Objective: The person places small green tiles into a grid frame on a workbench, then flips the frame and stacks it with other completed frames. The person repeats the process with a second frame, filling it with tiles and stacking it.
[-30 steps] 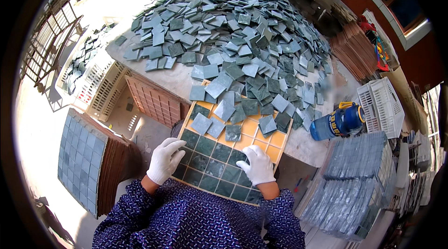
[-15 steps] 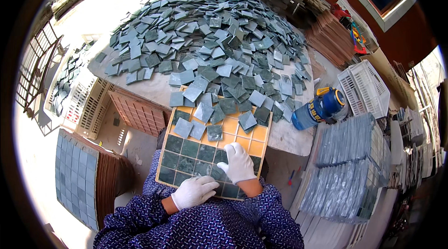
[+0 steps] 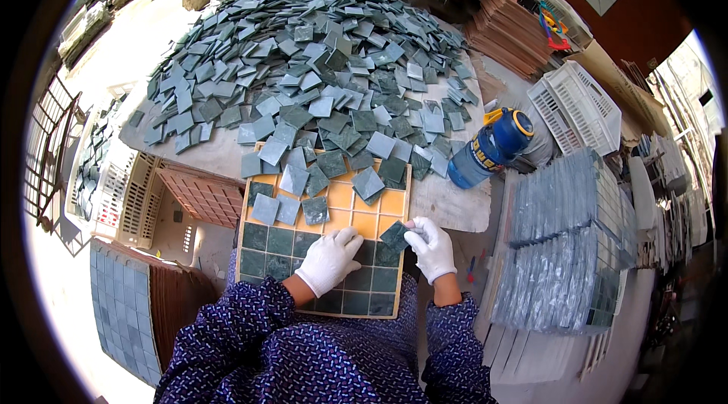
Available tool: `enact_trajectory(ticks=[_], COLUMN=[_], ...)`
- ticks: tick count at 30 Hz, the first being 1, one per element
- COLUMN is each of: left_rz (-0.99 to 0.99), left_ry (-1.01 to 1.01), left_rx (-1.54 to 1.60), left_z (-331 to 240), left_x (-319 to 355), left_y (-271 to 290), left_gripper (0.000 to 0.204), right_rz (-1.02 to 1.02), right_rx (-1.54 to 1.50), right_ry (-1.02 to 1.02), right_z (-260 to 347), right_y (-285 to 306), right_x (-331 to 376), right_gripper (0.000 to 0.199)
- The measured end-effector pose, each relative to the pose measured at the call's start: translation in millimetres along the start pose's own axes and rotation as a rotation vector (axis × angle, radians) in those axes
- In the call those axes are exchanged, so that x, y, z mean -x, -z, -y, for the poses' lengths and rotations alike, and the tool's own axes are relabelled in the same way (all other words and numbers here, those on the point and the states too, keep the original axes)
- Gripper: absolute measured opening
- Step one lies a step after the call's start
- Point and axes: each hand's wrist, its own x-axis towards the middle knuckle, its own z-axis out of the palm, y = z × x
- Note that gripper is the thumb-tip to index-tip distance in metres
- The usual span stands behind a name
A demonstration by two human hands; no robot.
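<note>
The right hand [image 3: 431, 247], in a white glove, grips a green tile [image 3: 394, 236] between thumb and fingers at the right edge of the tray [image 3: 365, 222]; the tile is turned askew to the grid. The left hand [image 3: 329, 259], likewise gloved, lies palm down over the middle of the tray with its fingers bent; because its fingertips face away from the view, whether they pinch anything cannot be told. The tray has a yellow base and pale ribs. Its near rows carry dark green tiles set square in their cells, while farther up several loose tiles [image 3: 316, 211] lie at angles across bare yellow cells. The tray's far end adjoins the bench [image 3: 462, 203], on which a broad pile [image 3: 303, 63] of similar tiles is heaped. A blue bottle [image 3: 489, 150] stands near the right side of the bench, with a white basket [image 3: 574, 107] beyond it. At lower right are wrapped stacks [image 3: 546, 275]; at lower left, a stack of tiled sheets [image 3: 120, 305] rests on edge. A reddish panel [image 3: 201, 195] leans beside a pale crate [image 3: 136, 188]. Patterned purple sleeves [image 3: 243, 328] cover both forearms.
</note>
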Motion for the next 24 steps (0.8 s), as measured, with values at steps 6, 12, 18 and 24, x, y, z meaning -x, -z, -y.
enact_trajectory(ticks=[6,12,18,24], left_rz=[0.022,0.004,0.003,-0.143], left_ry=[0.035,0.056,0.134,0.125], left_rx=[0.031,-0.005,0.153,0.441], left_z=[-2,-11,-6,4], left_x=[-3,-1,-8,1], left_y=[0,-1,0,6], left_gripper=[0.044,0.043,0.036,0.021], right_rz=[-0.029,-0.025,-0.021,-0.045], right_rx=[-0.016,0.038,0.038,-0.027], right_ry=[0.023,0.09,0.088,0.038], right_z=[-11,1,-2,-17], right_y=[0,-20,-20,-12], right_x=[3,-4,-4,-6], right_gripper=[0.019,0.022,0.021,0.019])
